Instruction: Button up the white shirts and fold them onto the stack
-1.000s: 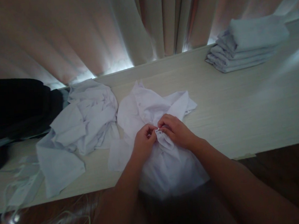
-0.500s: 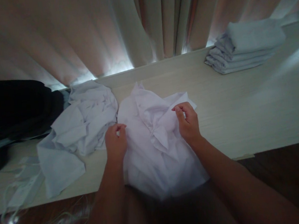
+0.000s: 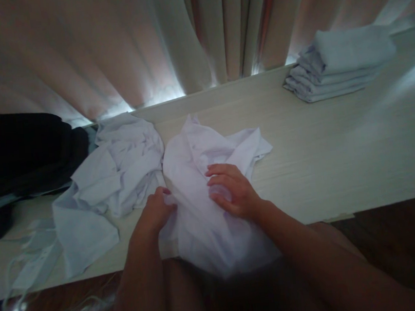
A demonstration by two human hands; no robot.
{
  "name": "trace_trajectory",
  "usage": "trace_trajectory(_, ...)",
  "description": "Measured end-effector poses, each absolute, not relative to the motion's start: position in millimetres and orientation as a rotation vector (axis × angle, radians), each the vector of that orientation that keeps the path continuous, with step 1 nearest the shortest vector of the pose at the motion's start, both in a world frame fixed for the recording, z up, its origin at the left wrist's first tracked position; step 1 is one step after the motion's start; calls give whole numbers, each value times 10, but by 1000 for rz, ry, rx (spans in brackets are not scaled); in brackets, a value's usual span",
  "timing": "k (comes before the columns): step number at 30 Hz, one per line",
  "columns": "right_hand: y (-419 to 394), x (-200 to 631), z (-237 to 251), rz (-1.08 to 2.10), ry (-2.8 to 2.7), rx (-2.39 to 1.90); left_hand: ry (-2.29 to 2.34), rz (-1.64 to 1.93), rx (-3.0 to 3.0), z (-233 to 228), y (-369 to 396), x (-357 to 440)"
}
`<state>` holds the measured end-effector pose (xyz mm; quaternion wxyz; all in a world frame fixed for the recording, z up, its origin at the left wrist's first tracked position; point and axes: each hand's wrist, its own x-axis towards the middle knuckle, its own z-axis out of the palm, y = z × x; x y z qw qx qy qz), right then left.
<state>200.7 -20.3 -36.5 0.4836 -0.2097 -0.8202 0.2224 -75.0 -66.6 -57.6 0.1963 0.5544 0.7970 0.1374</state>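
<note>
A crumpled white shirt (image 3: pixel 195 176) lies in front of me, its lower part hanging over the near edge toward my lap. On its left side my left hand (image 3: pixel 158 209) is closed, pinching the cloth between thumb and fingers. My right hand (image 3: pixel 233 189) is over the shirt's middle, fingers curved, with a fold of fabric between them and the thumb. One short sleeve spreads out beyond that hand to the right. Beside the shirt on the left is a heap of rumpled white clothing (image 3: pixel 120 168).
A stack of folded white clothes (image 3: pixel 352 58) sits at the back right of the pale surface (image 3: pixel 339 152). Dark clothes (image 3: pixel 24 153) are piled at the left. Near them are a white power strip (image 3: pixel 37 262) and cables. Curtains (image 3: pixel 109 47) hang behind.
My right hand has moved left and toward me, from the shirt's right side to its middle. My left hand has come slightly nearer me, drawing the shirt's left edge outward.
</note>
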Motion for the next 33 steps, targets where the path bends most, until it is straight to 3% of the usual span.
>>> trace_trajectory(6, -488, 1739, -408, 565, -2317, -233, 2288, 458, 1558, -442, -616, -724)
trace_trajectory(11, -479, 1685, -517, 713, -2476, -409, 2332, 816, 1514, -239, -583, -568)
trace_trajectory(16, -485, 1623, -509, 861, -2315, -653, 1964, 1139, 1243, -139, -591, -190)
trace_trajectory(24, -415, 1640, -540, 1302, -1653, -976, 1670, 1282, 1206, -121, -550, 218)
trace_trajectory(33, -278, 1660, -617, 1310, -1480, -990, 1570, 1227, 1385, -166, -506, 293)
